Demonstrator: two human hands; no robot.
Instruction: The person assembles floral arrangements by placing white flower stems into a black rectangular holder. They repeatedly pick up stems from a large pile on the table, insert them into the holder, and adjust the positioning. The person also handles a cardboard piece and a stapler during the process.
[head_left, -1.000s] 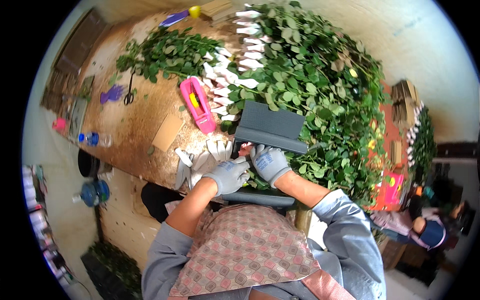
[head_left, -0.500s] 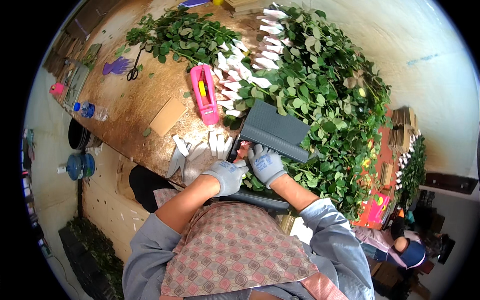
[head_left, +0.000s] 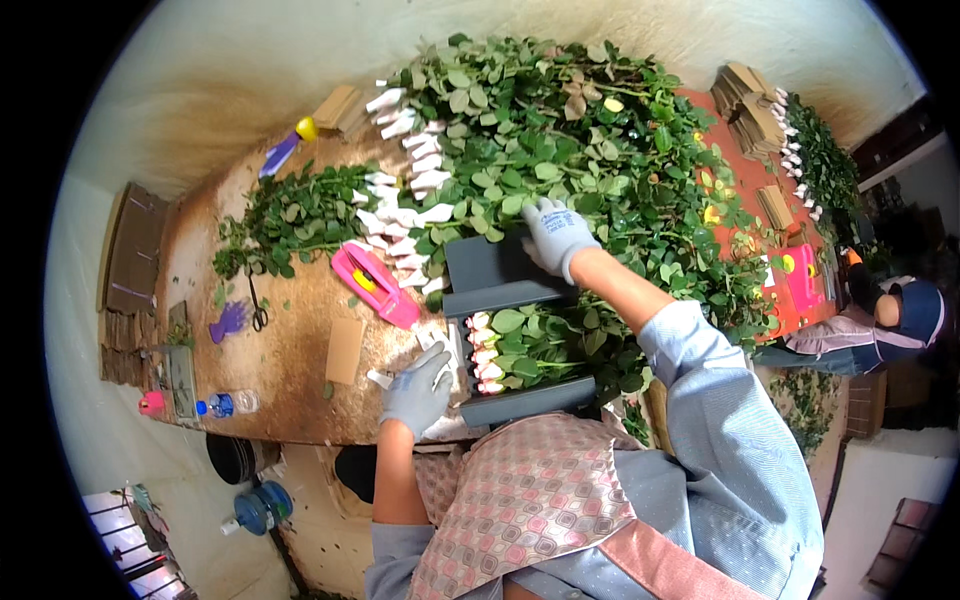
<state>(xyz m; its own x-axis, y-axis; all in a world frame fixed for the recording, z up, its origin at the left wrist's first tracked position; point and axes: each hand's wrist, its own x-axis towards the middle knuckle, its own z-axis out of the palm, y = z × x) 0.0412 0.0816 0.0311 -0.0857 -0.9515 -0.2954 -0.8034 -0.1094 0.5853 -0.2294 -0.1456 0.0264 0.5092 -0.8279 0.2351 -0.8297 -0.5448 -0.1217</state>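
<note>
Head view: right grip point(head_left: 553, 235) flat on dark grey folding tray lid point(head_left: 492, 272), fingers open. Left grip point(head_left: 420, 390) open on bench point(head_left: 290, 350), just left of white-pink rose bunch point(head_left: 520, 350), stems running rightward.

Bright even light, soft shadows, fisheye-bent edges, black corners

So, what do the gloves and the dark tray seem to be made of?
Gloves: grey knitted fabric, matte, judging by the soft fit and ribbed cuff. Tray: probably dark grey plastic or painted metal, smooth and flat with straight edges; the picture leaves that open.
</note>
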